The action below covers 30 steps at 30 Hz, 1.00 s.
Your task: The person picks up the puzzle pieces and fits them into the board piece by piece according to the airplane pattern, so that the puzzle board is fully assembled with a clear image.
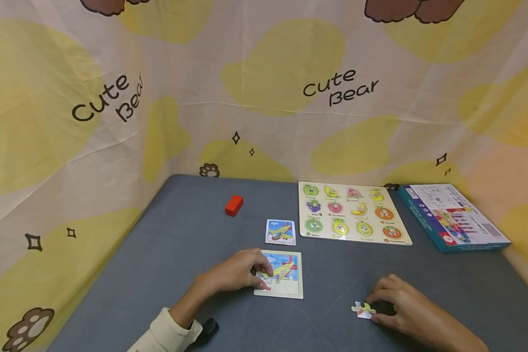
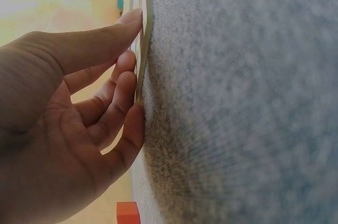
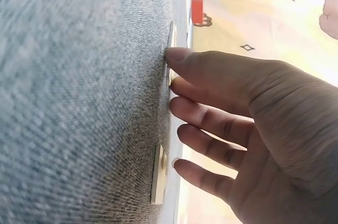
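Note:
A small jigsaw tray (image 1: 294, 290) lies in the middle of the table, with a picture of a yellow plane partly filled in. My left hand (image 1: 239, 270) is at its left side, thumb and index finger around a puzzle piece (image 1: 267, 287) at the lower left corner; the left wrist view shows the fingertips at the tray's edge. To the right, my right hand (image 1: 402, 305) pinches a jigsaw piece (image 1: 360, 311) low on the table. Another piece (image 3: 158, 176) lies under its curved fingers in the right wrist view, mostly hidden in the head view.
A plane picture card (image 1: 280, 232) lies just behind the tray. Farther back are a red block (image 1: 234, 206), a fruit board (image 1: 355, 213) and, at right, a flat teal box (image 1: 455, 217). Printed cloth walls (image 1: 264, 98) enclose the table. A black object (image 1: 209, 330) is by my left wrist.

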Available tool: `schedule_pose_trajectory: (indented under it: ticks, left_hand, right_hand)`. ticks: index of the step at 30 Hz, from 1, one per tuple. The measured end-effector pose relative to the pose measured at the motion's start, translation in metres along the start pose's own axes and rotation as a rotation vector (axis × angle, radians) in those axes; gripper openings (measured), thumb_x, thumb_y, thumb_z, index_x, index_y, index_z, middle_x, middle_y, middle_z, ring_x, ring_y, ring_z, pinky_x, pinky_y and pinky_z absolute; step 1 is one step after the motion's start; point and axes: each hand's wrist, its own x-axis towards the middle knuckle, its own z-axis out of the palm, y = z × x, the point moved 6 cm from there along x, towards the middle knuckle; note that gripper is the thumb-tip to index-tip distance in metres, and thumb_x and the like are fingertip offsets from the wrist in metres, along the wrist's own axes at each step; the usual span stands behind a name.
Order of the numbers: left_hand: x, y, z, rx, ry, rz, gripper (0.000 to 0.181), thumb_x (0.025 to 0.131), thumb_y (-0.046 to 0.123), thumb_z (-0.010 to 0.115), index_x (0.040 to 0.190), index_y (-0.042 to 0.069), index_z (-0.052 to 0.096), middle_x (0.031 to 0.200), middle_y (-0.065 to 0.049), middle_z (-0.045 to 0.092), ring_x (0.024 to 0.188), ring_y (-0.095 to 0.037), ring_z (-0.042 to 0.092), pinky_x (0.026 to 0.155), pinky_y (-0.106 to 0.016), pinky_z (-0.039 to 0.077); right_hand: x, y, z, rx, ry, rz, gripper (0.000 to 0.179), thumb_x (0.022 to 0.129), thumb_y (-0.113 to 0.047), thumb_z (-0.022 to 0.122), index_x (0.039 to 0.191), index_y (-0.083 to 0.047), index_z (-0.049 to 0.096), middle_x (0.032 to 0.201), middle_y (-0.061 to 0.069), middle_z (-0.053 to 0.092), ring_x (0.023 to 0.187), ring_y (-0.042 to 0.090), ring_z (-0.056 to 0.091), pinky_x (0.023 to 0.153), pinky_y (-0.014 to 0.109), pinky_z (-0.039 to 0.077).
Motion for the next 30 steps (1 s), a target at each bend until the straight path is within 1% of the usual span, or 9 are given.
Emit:
schedule_pose_trajectory:
  ticks: [6, 9, 16, 20, 24, 27, 30]
  left_hand:
    - [-0.001, 0.0, 0.0, -0.008, -0.002, -0.007, 0.019, 0.087, 0.014, 0.088, 0.103, 0.017, 0.079, 0.103, 0.008, 0.064, 0.099, -0.01, 0.059, 0.091, -0.033, 0.049]
    - [-0.001, 0.001, 0.0, -0.012, -0.003, -0.013, 0.018, 0.087, 0.014, 0.088, 0.104, 0.017, 0.079, 0.104, 0.008, 0.064, 0.099, -0.011, 0.059, 0.092, -0.034, 0.049]
    - [-0.001, 0.001, 0.0, -0.015, -0.002, -0.011, 0.018, 0.087, 0.013, 0.088, 0.103, 0.017, 0.079, 0.103, 0.007, 0.064, 0.099, -0.011, 0.059, 0.092, -0.034, 0.049]
    - [0.0, 0.0, 0.001, -0.016, 0.003, -0.005, 0.018, 0.087, 0.014, 0.088, 0.103, 0.017, 0.079, 0.102, 0.007, 0.064, 0.098, -0.011, 0.058, 0.091, -0.033, 0.049]
    - [0.0, -0.001, 0.001, -0.016, 0.004, -0.002, 0.018, 0.087, 0.013, 0.088, 0.103, 0.017, 0.079, 0.102, 0.007, 0.063, 0.097, -0.011, 0.058, 0.09, -0.032, 0.048]
    - [0.0, 0.0, 0.001, -0.014, 0.004, -0.001, 0.018, 0.087, 0.013, 0.087, 0.103, 0.016, 0.079, 0.102, 0.007, 0.063, 0.097, -0.011, 0.058, 0.09, -0.032, 0.048]
    - [0.0, 0.0, 0.001, -0.012, 0.004, -0.002, 0.018, 0.087, 0.012, 0.087, 0.103, 0.016, 0.079, 0.102, 0.007, 0.063, 0.098, -0.011, 0.058, 0.09, -0.032, 0.048]
  right_hand:
    - [0.0, -0.004, 0.0, 0.02, 0.032, -0.018, 0.015, 0.091, -0.047, 0.081, 0.101, -0.035, 0.077, 0.101, -0.025, 0.057, 0.095, -0.003, 0.049, 0.078, 0.028, 0.052]
    - [0.0, -0.005, -0.001, 0.025, 0.062, -0.033, 0.015, 0.091, -0.048, 0.082, 0.098, -0.036, 0.076, 0.099, -0.025, 0.057, 0.093, -0.004, 0.048, 0.076, 0.027, 0.051]
    - [0.0, -0.006, -0.001, 0.048, 0.062, -0.017, 0.016, 0.091, -0.049, 0.081, 0.097, -0.036, 0.075, 0.099, -0.023, 0.055, 0.09, -0.004, 0.046, 0.072, 0.023, 0.047]
    - [0.002, -0.008, -0.005, 0.012, 0.103, -0.05, 0.015, 0.09, -0.046, 0.084, 0.096, -0.035, 0.075, 0.098, -0.024, 0.055, 0.091, -0.004, 0.046, 0.071, 0.024, 0.047]
    - [0.007, -0.013, -0.011, -0.041, 0.175, -0.117, 0.017, 0.086, -0.041, 0.088, 0.095, -0.035, 0.075, 0.097, -0.025, 0.056, 0.091, -0.003, 0.046, 0.071, 0.024, 0.048]
    - [0.014, -0.017, -0.014, -0.046, 0.178, -0.123, 0.017, 0.086, -0.041, 0.088, 0.096, -0.035, 0.075, 0.097, -0.025, 0.057, 0.092, -0.002, 0.046, 0.071, 0.024, 0.047]
    - [0.023, -0.02, -0.015, -0.039, 0.162, -0.113, 0.017, 0.087, -0.042, 0.087, 0.097, -0.035, 0.075, 0.098, -0.024, 0.056, 0.092, -0.002, 0.046, 0.071, 0.023, 0.046]
